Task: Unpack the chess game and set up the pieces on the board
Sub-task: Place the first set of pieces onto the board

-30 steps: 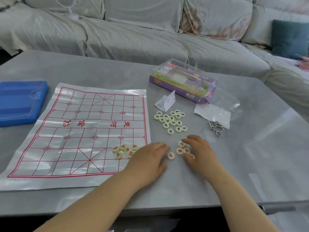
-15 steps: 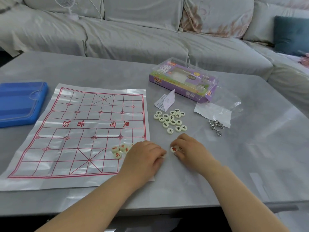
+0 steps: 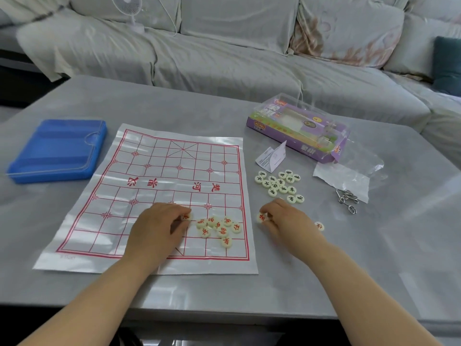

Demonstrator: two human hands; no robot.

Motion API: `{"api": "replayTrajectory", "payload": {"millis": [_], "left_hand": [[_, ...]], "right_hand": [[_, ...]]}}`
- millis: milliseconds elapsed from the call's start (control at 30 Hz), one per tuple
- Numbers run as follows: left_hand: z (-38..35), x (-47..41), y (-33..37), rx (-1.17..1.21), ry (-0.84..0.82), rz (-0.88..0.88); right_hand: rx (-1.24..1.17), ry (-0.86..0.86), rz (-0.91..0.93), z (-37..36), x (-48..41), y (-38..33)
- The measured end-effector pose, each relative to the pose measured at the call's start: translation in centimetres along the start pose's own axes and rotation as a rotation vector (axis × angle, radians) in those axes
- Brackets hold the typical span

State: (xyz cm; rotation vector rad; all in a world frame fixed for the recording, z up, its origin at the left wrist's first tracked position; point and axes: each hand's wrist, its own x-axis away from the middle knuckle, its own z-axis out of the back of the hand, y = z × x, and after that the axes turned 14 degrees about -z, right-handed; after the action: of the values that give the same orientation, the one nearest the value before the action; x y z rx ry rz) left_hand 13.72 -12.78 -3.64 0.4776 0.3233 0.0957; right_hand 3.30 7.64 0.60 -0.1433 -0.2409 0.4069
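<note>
Left of the board: blue plastic case (image 3: 57, 151), flat on the table (image 3: 249, 290), clear of the work.

Board (image 3: 159, 171): thin glossy xiangqi sheet, creased and unweighted. Liable to slide or ripple under a dragging wrist, with loss of any placement already made.

On the board's near half: left grip (image 3: 159, 228), pinching one red-lettered piece (image 3: 186, 216) at the fingertips. Landing point partly hidden by the palm, hence risk of a set-down off the intersection.

Toward the board's near right corner: heap of red pieces (image 3: 219, 228), unsorted and touching. Easily scattered by a careless left-hand return.

Just off the board's right edge: right grip (image 3: 287, 221), pinching a second red piece (image 3: 261, 218). Small smooth disc, prone to slipping and rolling.

Farther right of the board: green-lettered pieces (image 3: 279, 184) clustered on the table. Stray red piece (image 3: 319, 226) beside the right wrist, exposed to a sweep toward the table's edge.
</note>
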Motion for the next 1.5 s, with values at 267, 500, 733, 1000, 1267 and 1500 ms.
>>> {"api": "replayTrajectory", "payload": {"millis": [267, 500, 733, 1000, 1267, 1500], "left_hand": [[0.0, 0.2, -0.7, 0.004, -0.006, -0.073], [0.6, 0.6, -0.7, -0.075, -0.051, -0.213], [-1.0, -1.9, 6.9, -0.015, -0.099, -0.472], [-8.7, -4.0, 14.6, 0.024, -0.439, -0.468], [-10.8, -4.5, 14.0, 0.189, -0.271, -0.511], [-11.6, -5.0, 13.9, 0.19, -0.228, -0.614]], "right_hand": [[-0.02, -0.022, 0.118, -1.6, -0.7, -5.4], [-0.076, 0.14, -0.073, -0.2, 2.4, 2.8], [-0.094, 0.142, -0.265, -1.0, 5.2, 11.3], [-0.001, 0.517, -0.003, -4.6, 4.0, 11.8], [0.004, 0.577, 0.047, -4.4, 3.8, 12.0], [0.003, 0.598, 0.054, -4.3, 3.6, 12.0]]}}
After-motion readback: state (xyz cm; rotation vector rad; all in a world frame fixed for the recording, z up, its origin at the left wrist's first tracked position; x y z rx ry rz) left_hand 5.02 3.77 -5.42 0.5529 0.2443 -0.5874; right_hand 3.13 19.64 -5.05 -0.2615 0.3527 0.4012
